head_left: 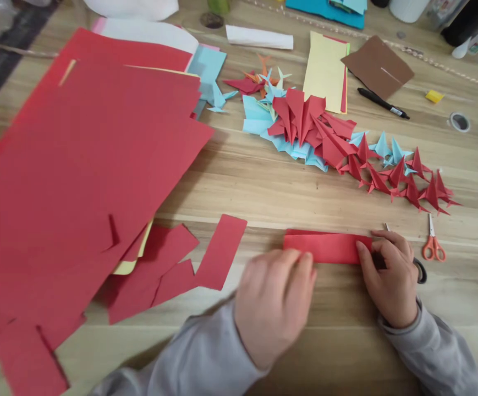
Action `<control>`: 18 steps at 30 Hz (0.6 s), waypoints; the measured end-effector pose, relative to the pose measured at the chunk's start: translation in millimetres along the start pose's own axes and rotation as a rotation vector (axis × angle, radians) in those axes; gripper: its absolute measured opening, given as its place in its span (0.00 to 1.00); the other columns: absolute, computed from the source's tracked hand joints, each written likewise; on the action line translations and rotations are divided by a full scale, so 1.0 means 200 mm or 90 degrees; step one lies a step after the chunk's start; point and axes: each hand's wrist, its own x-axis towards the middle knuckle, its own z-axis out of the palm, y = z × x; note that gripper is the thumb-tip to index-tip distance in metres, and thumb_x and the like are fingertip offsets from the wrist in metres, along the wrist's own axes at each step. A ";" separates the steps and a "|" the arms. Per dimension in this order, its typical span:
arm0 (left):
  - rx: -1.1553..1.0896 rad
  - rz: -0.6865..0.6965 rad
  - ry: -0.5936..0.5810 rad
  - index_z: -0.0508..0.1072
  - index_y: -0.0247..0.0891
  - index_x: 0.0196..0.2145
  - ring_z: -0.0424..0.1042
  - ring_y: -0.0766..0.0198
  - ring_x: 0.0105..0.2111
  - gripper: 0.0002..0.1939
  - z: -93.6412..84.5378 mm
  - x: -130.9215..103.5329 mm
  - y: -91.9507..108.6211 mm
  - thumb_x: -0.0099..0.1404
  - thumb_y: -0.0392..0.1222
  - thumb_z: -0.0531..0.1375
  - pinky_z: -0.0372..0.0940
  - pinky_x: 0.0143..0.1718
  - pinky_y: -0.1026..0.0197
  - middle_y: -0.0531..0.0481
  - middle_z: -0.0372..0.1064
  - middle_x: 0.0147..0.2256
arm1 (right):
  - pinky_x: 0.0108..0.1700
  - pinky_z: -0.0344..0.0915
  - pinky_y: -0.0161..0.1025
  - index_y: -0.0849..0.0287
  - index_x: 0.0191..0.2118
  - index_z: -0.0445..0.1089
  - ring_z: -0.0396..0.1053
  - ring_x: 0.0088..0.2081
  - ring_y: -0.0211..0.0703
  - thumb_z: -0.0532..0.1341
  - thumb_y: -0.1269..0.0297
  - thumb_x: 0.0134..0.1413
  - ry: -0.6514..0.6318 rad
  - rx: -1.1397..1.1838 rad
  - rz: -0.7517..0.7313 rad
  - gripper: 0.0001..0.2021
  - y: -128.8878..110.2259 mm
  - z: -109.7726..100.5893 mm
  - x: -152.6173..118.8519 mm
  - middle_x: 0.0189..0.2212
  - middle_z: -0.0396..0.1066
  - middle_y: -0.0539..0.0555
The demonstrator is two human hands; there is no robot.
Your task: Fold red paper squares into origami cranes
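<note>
A red paper strip (329,248), folded lengthwise, lies on the wooden table in front of me. My left hand (275,302) is closed at its left end, fingers curled over the lower edge and slightly blurred. At the other end, my right hand (393,275) pinches the paper between thumb and fingers. Black-handled scissors (420,271) are mostly hidden behind my right hand. Just right of them lie small orange-handled scissors (433,247). Loose red paper rectangles (222,252) are left of my left hand.
Large red sheets (98,154) cover the left side. Beyond the strip are folded red paper pieces (300,118) and several small red cranes (397,170). Yellow paper (325,71), brown paper (381,66), a black pen (383,103) and a tape roll (460,122) lie farther back.
</note>
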 end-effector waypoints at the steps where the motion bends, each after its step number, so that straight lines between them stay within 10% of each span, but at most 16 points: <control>1: 0.004 0.047 -0.015 0.69 0.27 0.45 0.69 0.51 0.44 0.18 0.01 -0.02 0.03 0.58 0.37 0.61 0.64 0.45 0.52 0.38 0.71 0.41 | 0.45 0.64 0.48 0.58 0.26 0.62 0.69 0.40 0.46 0.62 0.65 0.52 0.000 0.003 0.000 0.09 0.00 0.00 0.00 0.31 0.68 0.54; 6: 0.018 0.050 -0.149 0.62 0.26 0.55 0.54 0.43 0.60 0.29 0.07 -0.09 0.12 0.63 0.50 0.55 0.52 0.58 0.47 0.34 0.59 0.57 | 0.45 0.65 0.49 0.59 0.26 0.62 0.69 0.41 0.47 0.63 0.67 0.50 0.005 0.014 -0.009 0.08 0.00 -0.01 0.00 0.32 0.68 0.55; 18: -0.008 0.040 -0.259 0.55 0.29 0.60 0.44 0.42 0.63 0.35 0.08 -0.08 0.07 0.64 0.56 0.50 0.48 0.60 0.44 0.34 0.48 0.62 | 0.45 0.66 0.51 0.58 0.26 0.62 0.69 0.41 0.48 0.62 0.68 0.50 0.002 0.027 -0.008 0.07 -0.01 -0.01 -0.01 0.34 0.70 0.56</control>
